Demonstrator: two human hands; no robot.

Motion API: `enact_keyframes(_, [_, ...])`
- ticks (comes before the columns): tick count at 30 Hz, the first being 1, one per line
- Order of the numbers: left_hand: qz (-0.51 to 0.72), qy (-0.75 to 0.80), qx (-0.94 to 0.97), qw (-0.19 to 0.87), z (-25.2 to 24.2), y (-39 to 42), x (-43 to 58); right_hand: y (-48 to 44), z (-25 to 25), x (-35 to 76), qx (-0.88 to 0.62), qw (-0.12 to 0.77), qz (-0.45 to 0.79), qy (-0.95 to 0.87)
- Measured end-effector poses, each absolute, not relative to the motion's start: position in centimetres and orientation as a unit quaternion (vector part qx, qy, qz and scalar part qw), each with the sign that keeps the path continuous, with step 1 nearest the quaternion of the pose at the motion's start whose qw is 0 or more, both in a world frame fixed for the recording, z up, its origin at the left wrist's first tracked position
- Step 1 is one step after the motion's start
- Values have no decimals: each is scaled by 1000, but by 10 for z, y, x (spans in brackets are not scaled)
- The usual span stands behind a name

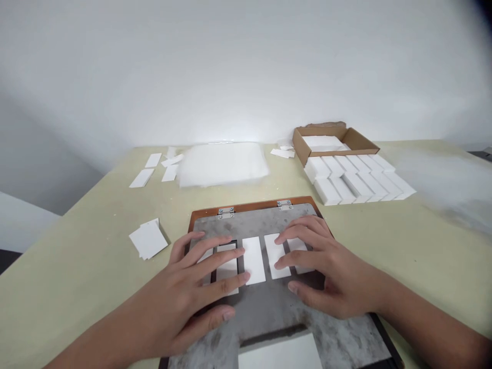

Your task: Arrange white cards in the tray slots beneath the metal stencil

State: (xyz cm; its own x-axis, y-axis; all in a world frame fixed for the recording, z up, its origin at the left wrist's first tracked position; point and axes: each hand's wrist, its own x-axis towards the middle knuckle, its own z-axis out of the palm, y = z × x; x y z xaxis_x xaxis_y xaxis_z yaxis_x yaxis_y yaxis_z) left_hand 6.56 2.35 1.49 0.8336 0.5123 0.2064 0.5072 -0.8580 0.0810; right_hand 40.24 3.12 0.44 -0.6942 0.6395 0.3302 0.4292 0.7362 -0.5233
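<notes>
A grey hinged plate (265, 307) on an orange-brown base (253, 204) lies in front of me, with a row of slots holding white cards. My left hand (203, 287) is spread over the left slots, its fingertips touching a middle white card (253, 261) near its left edge; it partly covers another white card (227, 266). The fingers of my right hand (326, 261) are apart, two tips resting on a white card (274, 256) and the palm partly hiding the rightmost card (298, 251). A larger white sheet (282, 353) lies in the plate's near part.
Stacks of white cards (357, 179) stand by a cardboard box (336, 136) at back right. A pile of translucent film (225, 163) lies at the back, and clear plastic (453, 184) at far right. Loose cards (149, 239) sit on the left of the yellowish table (77, 266).
</notes>
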Motion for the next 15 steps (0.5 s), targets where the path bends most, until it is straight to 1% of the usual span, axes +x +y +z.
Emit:
enact_keyframes(3, [105, 266, 958, 8, 17, 24, 66, 31, 4, 402, -300, 250, 208, -897])
enact_keyframes(7, [91, 228, 969, -7, 22, 23, 66, 31, 5, 402, -299, 258, 210, -895])
enact_keyframes(11, [153, 317, 936, 12, 21, 19, 66, 31, 5, 403, -303, 260, 211, -892])
enact_keyframes(15, [136, 360, 923, 13, 15, 17, 65, 31, 2, 404, -302, 262, 206, -893])
